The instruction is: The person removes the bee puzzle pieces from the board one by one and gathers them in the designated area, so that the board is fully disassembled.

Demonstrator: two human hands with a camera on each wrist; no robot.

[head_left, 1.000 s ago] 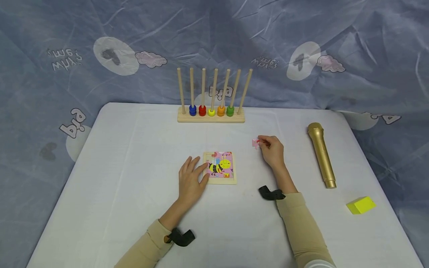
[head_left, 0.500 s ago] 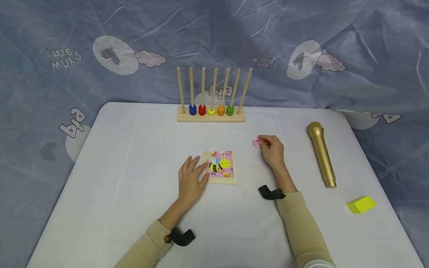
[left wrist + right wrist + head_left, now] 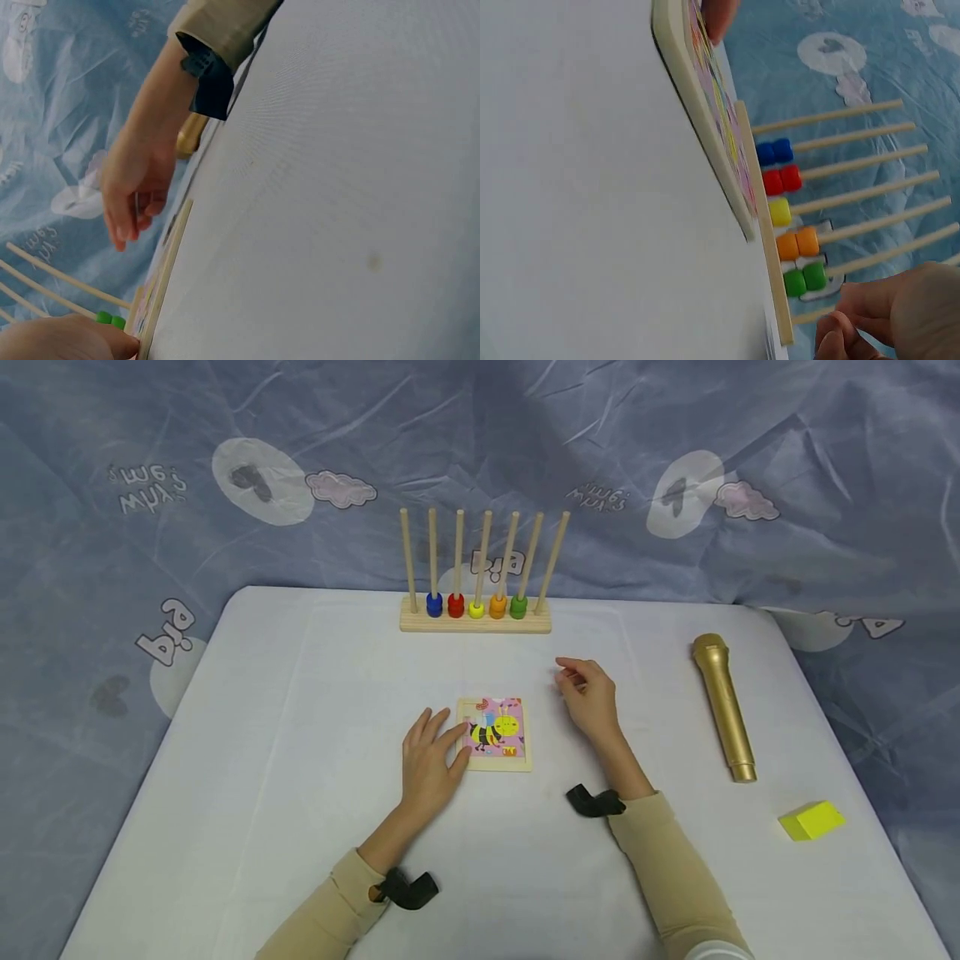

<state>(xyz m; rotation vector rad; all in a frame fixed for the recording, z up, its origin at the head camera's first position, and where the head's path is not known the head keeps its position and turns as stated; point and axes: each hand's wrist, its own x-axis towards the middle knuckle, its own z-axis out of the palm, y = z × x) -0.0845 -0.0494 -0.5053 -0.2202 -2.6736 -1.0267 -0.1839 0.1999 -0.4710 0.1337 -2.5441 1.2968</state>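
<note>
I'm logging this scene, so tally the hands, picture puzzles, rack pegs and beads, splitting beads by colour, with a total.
Left hand and right hand: 2
Picture puzzle: 1
Pegs: 7
Blue beads: 2
Red beads: 2
Yellow bead: 1
Orange beads: 2
Green beads: 2
Total: 19

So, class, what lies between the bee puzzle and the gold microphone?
The right hand lies between the bee puzzle and the gold microphone, with bare white tabletop on either side, in the head view.
</note>
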